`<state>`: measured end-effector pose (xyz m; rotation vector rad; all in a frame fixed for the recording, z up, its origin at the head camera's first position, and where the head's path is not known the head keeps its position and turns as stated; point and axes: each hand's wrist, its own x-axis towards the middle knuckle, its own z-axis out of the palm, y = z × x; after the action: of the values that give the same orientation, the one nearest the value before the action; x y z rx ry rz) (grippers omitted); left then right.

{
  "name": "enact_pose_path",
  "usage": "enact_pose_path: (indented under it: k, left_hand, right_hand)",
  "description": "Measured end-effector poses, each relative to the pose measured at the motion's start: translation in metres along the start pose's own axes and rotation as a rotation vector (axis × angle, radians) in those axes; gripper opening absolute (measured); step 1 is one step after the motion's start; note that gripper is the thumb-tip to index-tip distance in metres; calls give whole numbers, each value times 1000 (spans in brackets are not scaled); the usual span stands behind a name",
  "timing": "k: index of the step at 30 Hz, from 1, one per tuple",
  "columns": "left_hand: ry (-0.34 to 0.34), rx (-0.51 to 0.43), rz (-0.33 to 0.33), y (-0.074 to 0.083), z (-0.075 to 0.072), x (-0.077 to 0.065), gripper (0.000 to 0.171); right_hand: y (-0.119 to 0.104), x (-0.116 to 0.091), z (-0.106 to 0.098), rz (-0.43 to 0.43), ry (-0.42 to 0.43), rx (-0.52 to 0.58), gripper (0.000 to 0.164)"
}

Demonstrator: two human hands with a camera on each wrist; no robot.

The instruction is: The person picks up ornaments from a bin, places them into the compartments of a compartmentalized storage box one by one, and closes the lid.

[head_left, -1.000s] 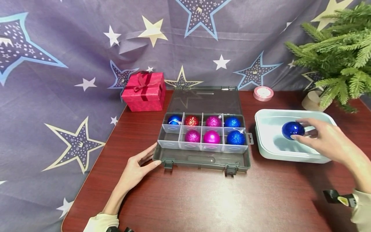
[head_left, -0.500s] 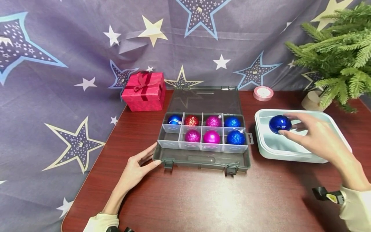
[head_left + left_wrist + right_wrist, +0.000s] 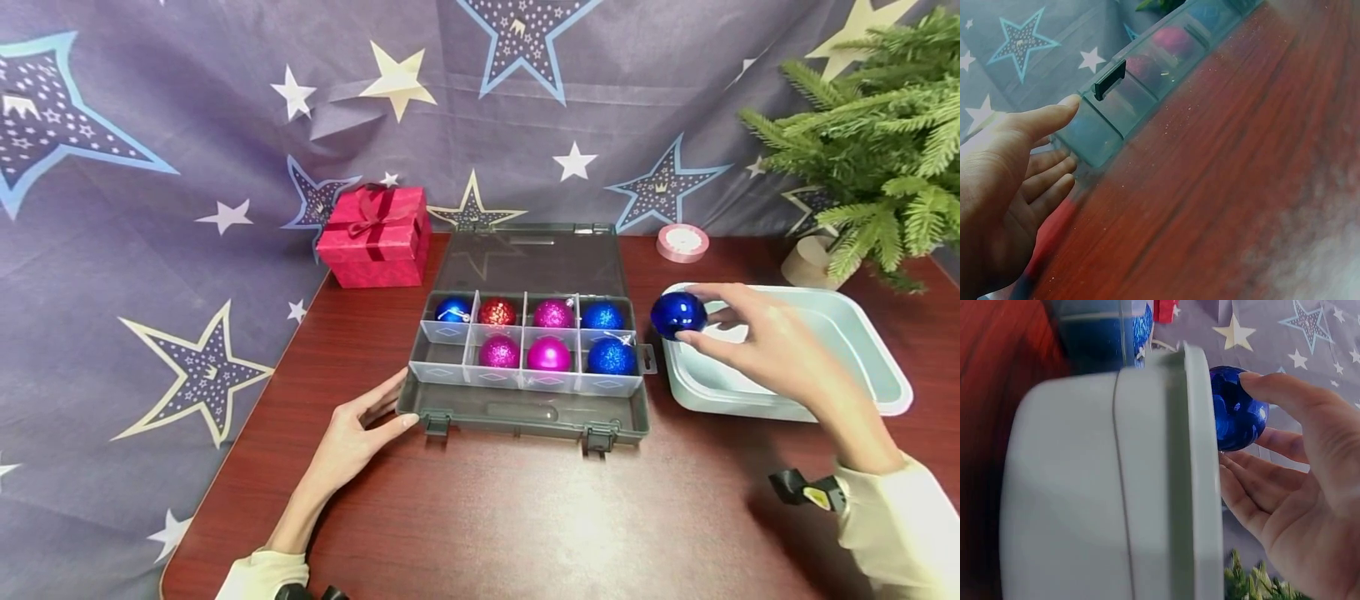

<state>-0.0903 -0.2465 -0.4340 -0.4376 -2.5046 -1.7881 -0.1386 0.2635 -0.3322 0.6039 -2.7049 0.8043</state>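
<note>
The right hand (image 3: 765, 337) is pinching a glossy blue ball (image 3: 678, 315) between thumb and fingers, holding it up at the rim of the pale tub (image 3: 855, 350) nearest the open grey case (image 3: 525, 412). The left hand (image 3: 352, 437) is touching the near left corner of that case, thumb and fingers extending and spreading apart. Seven balls (image 3: 549, 354) are sitting in its compartments, while a red gift box (image 3: 375, 242), a pink roll (image 3: 682, 242) and a green tree (image 3: 877, 133) are occupying the back of the table (image 3: 480, 500)
</note>
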Motion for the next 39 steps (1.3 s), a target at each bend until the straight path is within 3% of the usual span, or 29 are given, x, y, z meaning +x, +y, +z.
enact_pose_path:
  k: [11,20,28,39]
  left_hand:
    - [-1,-3,4,0,1,0,63]
    - [-6,-8,13,0,1,1,63]
    - [-3,1,15,-1,0,1,63]
    - [-2,2,9,-1,0,0,62]
  right_hand:
    - [-17,22,21,-105,-1,58,54]
    - [-32,38,40,-93,-68,169,51]
    - [-44,50,56,-127,-113,173,53]
    - [-63,66,75,-159,-164,259,53]
